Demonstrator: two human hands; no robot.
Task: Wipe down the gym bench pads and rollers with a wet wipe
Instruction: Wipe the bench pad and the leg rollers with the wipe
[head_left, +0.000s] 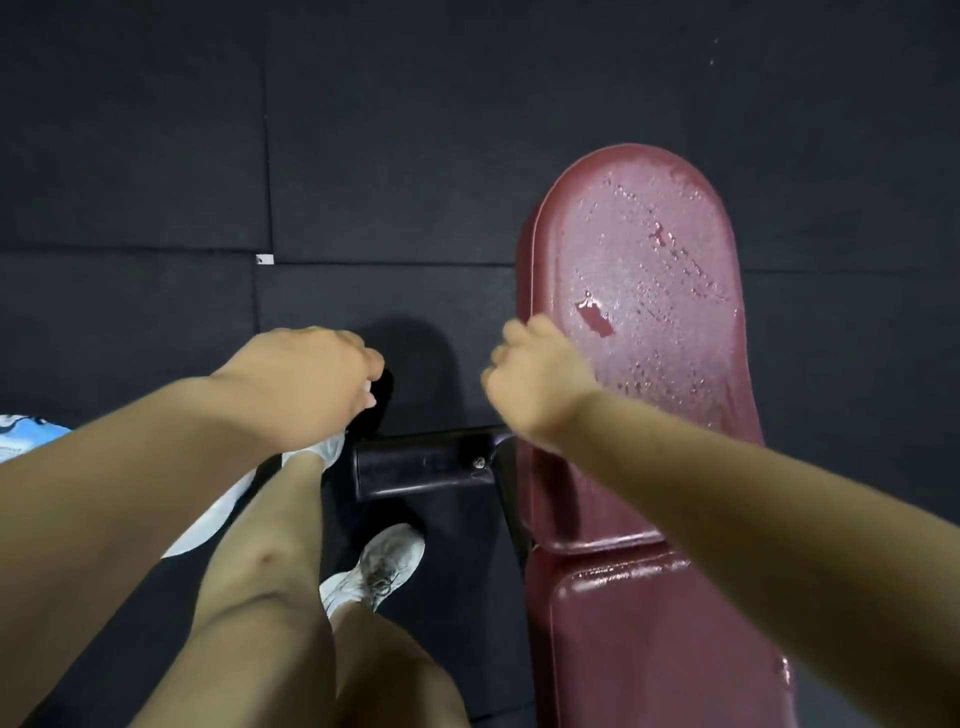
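The maroon bench pad (649, 291) runs away from me on the right; its cracked surface glistens with wet streaks. A second maroon pad (654, 649) lies nearer, below it. My right hand (535, 379) is curled into a loose fist against the far pad's left edge, with nothing showing in it. My left hand (311, 384) hovers left of the bench with fingers curled, its fingertips at a dark round roller (415, 374) that blends into the floor. No wet wipe is visible; the palms are hidden.
A black metal bar (426, 462) sticks out leftwards from the bench frame. My bare legs and white shoes (384, 566) stand beside it. Black rubber floor tiles (363, 130) surround the bench. A small white scrap (265, 259) lies on a tile seam.
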